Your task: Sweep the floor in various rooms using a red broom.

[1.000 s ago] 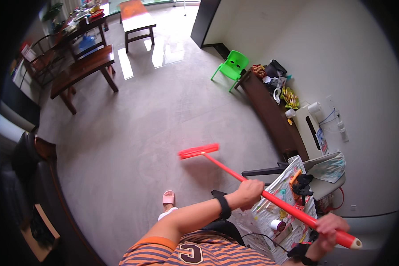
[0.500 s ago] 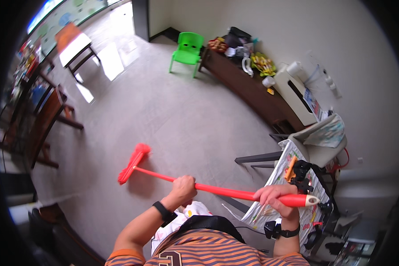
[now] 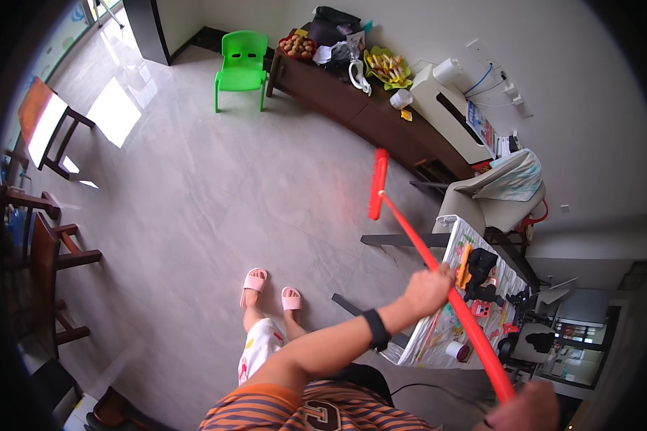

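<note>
Since half a second ago, the red broom [image 3: 474, 327] has swung across from the person's left to their right, so its bristled head [image 3: 378, 187] now lies near the dark wooden cabinet [image 3: 338, 108] rather than well apart from it; whether the bristles touch the floor [image 3: 208, 194] cannot be told. The left hand [image 3: 430, 289], a black band [image 3: 376, 330] at its wrist, is wrapped around the middle of the handle. The right hand [image 3: 528, 409], blurred, grasps the handle's upper end. Between them, the handle slants above the cloth-covered table [image 3: 438, 345]. Pink slippers [image 3: 254, 279] are on the feet, and a green chair [image 3: 241, 68] stands beside the cabinet's far end.
</note>
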A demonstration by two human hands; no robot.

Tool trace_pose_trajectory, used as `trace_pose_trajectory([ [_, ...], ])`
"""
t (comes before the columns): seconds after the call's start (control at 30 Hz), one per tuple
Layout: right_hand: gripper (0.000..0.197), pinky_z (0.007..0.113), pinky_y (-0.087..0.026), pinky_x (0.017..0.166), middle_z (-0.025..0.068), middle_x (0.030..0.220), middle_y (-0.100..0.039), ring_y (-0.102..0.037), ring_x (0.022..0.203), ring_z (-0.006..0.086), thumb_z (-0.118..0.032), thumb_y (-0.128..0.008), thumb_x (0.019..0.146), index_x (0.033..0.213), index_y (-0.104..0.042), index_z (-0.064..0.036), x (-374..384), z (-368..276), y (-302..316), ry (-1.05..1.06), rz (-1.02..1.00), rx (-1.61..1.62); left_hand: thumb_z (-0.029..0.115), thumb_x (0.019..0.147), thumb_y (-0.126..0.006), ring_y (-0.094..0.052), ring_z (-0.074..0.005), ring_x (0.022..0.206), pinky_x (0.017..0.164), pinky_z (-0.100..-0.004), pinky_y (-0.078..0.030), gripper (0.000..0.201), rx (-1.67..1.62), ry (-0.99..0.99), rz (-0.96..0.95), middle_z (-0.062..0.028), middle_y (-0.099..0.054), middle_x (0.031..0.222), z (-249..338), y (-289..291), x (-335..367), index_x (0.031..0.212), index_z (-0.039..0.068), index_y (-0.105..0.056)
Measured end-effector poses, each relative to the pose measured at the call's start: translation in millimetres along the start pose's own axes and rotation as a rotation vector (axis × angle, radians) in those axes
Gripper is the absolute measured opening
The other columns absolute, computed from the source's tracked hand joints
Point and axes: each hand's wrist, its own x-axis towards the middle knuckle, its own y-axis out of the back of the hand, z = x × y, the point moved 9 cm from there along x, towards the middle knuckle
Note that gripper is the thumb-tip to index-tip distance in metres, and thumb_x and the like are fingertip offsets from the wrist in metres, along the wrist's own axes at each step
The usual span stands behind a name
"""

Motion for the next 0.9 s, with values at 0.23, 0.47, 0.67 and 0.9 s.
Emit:
trace_pose_trajectory([
  [0.23,0.017,0.028,-0.039,0.048,0.0005,0.061,-0.060,-0.064,0.065,0.0215,-0.010,-0.069,0.060,0.061,-0.052,-0.0103,72,132,-39,-0.275,0.358,0.084,0.020,0.078,-0.056,-0.059,-0.0319,0.066,0.054,-0.0413,-0.048,0.015,0.068,0.151,-0.160,-0.0100,-0.056,0.086,-172,20,-3,0.083,0.007,-0.053],
  [0.47,0.023,0.024,-0.034,0.047,0.0067,0.069,-0.062,-0.061,0.062,0.0201,-0.020,-0.069,0.074,0.062,-0.052,-0.0104,43,117,21,-0.177,0.620,0.664,0.015,0.067,-0.058,-0.059,-0.0277,0.057,0.047,-0.0385,-0.047,0.015,0.241,0.161,-0.292,-0.0109,-0.055,0.076,-114,116,-63,0.078,0.006,-0.054],
  [0.67,0.035,0.024,-0.034,0.040,0.0080,0.054,-0.053,-0.051,0.042,0.0189,-0.033,-0.054,0.085,0.063,-0.047,-0.0061,-8,121,92,-0.020,0.791,0.628,0.022,0.074,-0.057,-0.059,-0.0269,0.055,0.045,-0.0388,-0.047,0.014,0.377,0.118,-0.349,-0.0097,-0.056,0.073,-63,129,-11,0.077,0.009,-0.059],
  [0.9,0.032,0.027,-0.046,0.045,0.0117,0.054,-0.056,-0.060,0.051,0.0204,-0.020,-0.054,0.082,0.054,-0.048,-0.0048,-20,121,170,0.133,0.488,0.333,0.024,0.081,-0.055,-0.058,-0.0288,0.056,0.048,-0.0381,-0.047,0.017,0.062,-0.150,-0.182,-0.0110,-0.054,0.071,-17,46,145,0.078,0.007,-0.057],
])
